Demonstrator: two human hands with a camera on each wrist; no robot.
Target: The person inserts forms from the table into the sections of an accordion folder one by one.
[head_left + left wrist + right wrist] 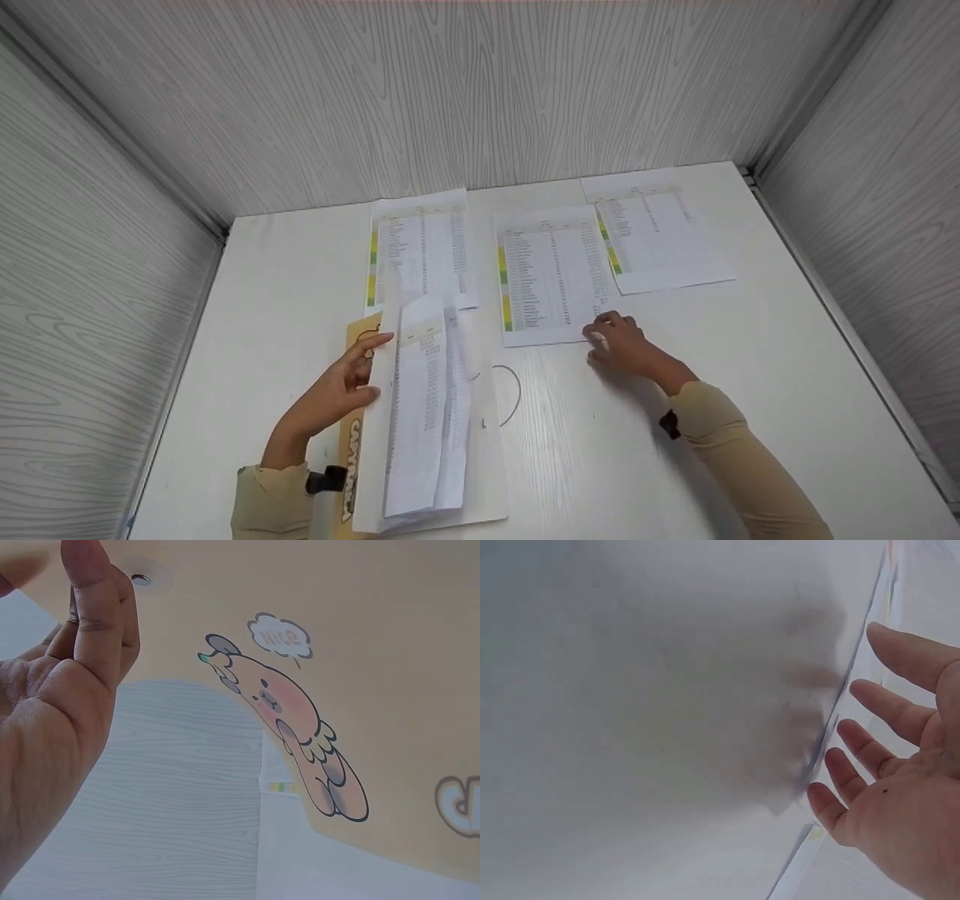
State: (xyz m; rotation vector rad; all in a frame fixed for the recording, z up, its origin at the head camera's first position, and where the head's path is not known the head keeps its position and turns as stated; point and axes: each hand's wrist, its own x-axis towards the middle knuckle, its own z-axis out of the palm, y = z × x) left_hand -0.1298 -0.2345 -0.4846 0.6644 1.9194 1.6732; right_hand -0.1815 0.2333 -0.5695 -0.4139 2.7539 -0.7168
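In the head view my left hand (326, 397) holds the left edge of a folder, thumb and index finger over its white inner side (484, 465). The tan cover (405, 682) with a cartoon animal faces the left wrist camera, beside the fingers. Folded printed sheets (420, 405) lie inside the folder. My right hand (626, 345) is at the lower right corner of the middle printed sheet (551, 277). Its fingers (889, 709) are spread and loosely extended along a paper edge in the right wrist view.
A second printed sheet (424, 247) lies behind the folder, partly covered by it. Another printed sheet (667, 240) lies at the back right, beside the middle one. Grey wood-grain panels (487, 90) enclose the white table (787, 360) at the back and both sides.
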